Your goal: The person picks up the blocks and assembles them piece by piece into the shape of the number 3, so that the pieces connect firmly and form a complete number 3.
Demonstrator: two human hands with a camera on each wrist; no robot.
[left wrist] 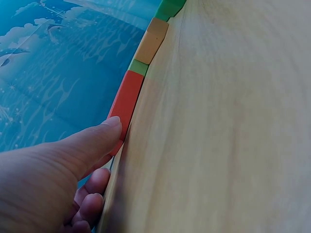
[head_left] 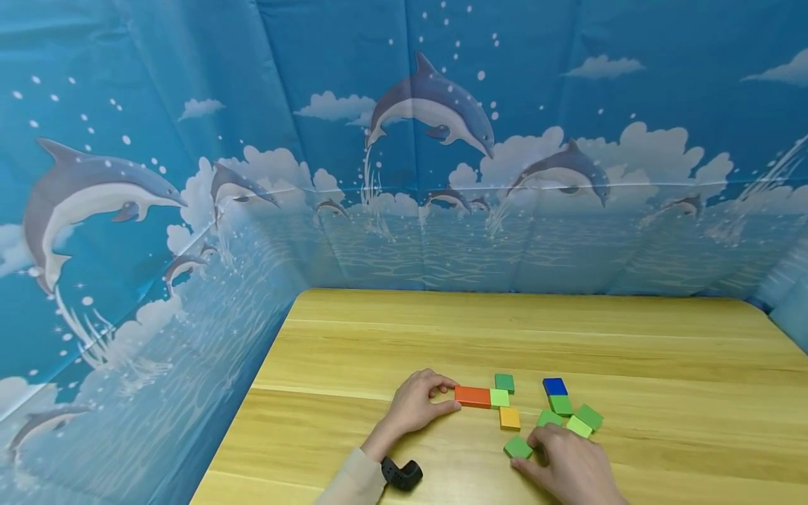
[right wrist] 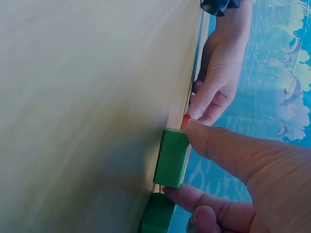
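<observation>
My left hand (head_left: pixel 413 401) pinches the left end of a long red block (head_left: pixel 472 397) lying flat on the table; in the left wrist view its thumb presses the near side of that block. A light green block (head_left: pixel 499 398) meets the red block's right end. Close to it lie a dark green block (head_left: pixel 504 382) behind and an orange block (head_left: pixel 509 419) in front. With thumb and index finger, my right hand (head_left: pixel 571 463) holds a green block (head_left: pixel 518 447) at the table surface. Another green block (right wrist: pixel 158 213) sits close by in the right wrist view.
Right of centre lie a blue block (head_left: pixel 555 386), a green block (head_left: pixel 560 405) touching it, a light green block (head_left: pixel 578 426) and a further green block (head_left: pixel 590 417). The wooden table (head_left: pixel 353 337) meets a dolphin-printed curtain (head_left: pixel 404 231) at its back and left.
</observation>
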